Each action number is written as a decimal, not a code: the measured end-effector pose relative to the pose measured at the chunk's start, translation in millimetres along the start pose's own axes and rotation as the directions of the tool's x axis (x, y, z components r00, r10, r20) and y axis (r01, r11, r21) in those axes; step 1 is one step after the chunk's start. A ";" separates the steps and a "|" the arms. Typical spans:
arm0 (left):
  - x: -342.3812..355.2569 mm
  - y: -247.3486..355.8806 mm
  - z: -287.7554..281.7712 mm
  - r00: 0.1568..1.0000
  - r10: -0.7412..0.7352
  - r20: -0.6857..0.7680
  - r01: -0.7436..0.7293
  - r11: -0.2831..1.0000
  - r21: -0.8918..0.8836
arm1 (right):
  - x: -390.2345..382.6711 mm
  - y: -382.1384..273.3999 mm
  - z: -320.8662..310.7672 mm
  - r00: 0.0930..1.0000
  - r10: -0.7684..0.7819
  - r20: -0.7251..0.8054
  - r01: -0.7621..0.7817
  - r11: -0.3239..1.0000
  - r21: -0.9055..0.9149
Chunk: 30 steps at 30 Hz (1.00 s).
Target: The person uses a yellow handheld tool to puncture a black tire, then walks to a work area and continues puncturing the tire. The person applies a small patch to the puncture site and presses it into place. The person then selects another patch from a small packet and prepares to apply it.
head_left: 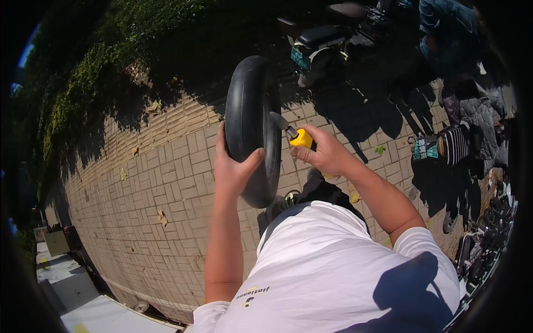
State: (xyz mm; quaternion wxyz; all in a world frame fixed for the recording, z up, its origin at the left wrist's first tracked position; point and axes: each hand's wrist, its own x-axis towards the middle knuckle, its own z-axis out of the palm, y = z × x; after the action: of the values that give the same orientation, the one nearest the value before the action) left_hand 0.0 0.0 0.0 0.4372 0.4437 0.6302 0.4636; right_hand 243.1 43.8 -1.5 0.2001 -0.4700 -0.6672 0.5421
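A plump black inner tube (pixel 250 127), inflated and smooth, stands on edge in front of me. My left hand (pixel 236 169) grips its near left side, the thumb across the outer face and the fingers hidden behind it. In my right hand (pixel 327 152) is a tool with a yellow handle (pixel 300 139), a short metal neck and a flat grey end. That flat end lies at the tube's inner right side; whether it touches the rubber I cannot tell. The far part of the tube's ring is in shade.
Brick paving (pixel 161 183) with scattered leaves lies around my feet. A parked scooter (pixel 322 41) stands ahead, and another person (pixel 449 25) is at the far right. More vehicles with a quilted cover (pixel 480 119) line the right side. Green hedge (pixel 100 77) borders the left.
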 end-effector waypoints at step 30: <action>27.8 27.1 73.1 0.997 0.062 0.055 -0.070 0.986 0.153 | -1.2 -31.8 -87.1 0.964 -0.233 0.128 0.236 0.534 -0.812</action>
State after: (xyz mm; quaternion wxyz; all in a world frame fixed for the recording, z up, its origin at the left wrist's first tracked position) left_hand 68.3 46.0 8.7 0.4014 0.5085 0.6380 0.4161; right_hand 298.3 90.3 56.8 0.0286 -0.4139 -0.8991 0.1394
